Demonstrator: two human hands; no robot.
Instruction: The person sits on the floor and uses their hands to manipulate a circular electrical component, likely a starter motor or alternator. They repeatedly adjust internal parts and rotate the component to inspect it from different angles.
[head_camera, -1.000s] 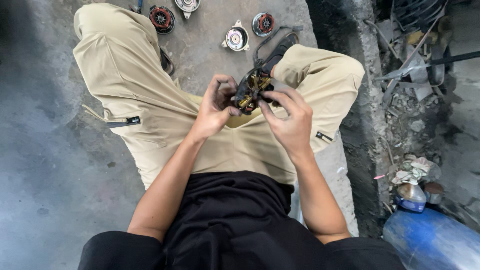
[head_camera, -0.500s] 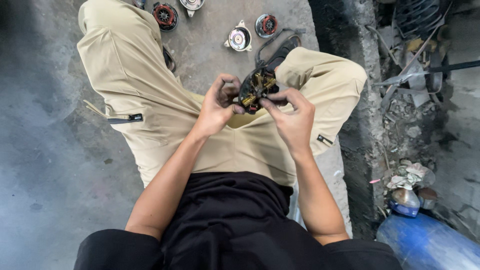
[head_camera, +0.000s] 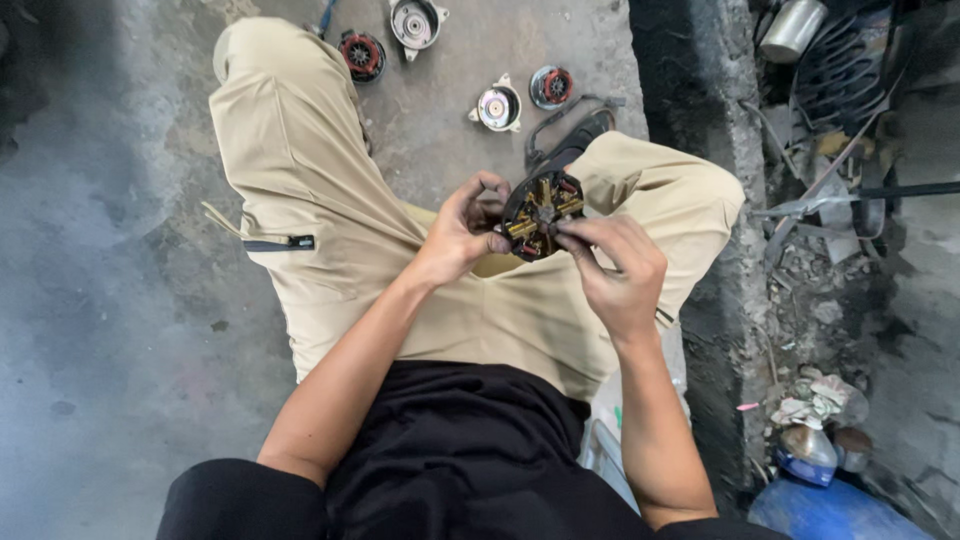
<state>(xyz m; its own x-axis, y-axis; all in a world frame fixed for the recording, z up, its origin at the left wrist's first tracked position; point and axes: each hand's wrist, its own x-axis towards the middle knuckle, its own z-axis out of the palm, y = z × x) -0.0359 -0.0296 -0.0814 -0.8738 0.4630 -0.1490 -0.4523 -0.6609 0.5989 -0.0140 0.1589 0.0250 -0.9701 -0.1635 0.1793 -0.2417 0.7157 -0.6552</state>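
A round black motor part with brass fittings (head_camera: 541, 214) is held up over my lap, its face tilted toward me. My left hand (head_camera: 462, 228) grips its left edge, thumb and fingers curled around the rim. My right hand (head_camera: 612, 272) pinches its lower right side with fingertips on the brass pieces. I am seated on a concrete floor in beige trousers (head_camera: 300, 190) with knees spread.
Several round motor parts lie on the floor ahead: a red-wound one (head_camera: 362, 55), a silver housing (head_camera: 417, 20), another silver housing (head_camera: 498, 107), a small red one (head_camera: 551, 87). A black sandal (head_camera: 575, 140) sits by my right knee. Rubble, a blue drum (head_camera: 830, 510) and scrap are to the right.
The round part has turned so its brass-fitted face shows more fully. My hands stay at its sides, and the view has tilted down slightly.
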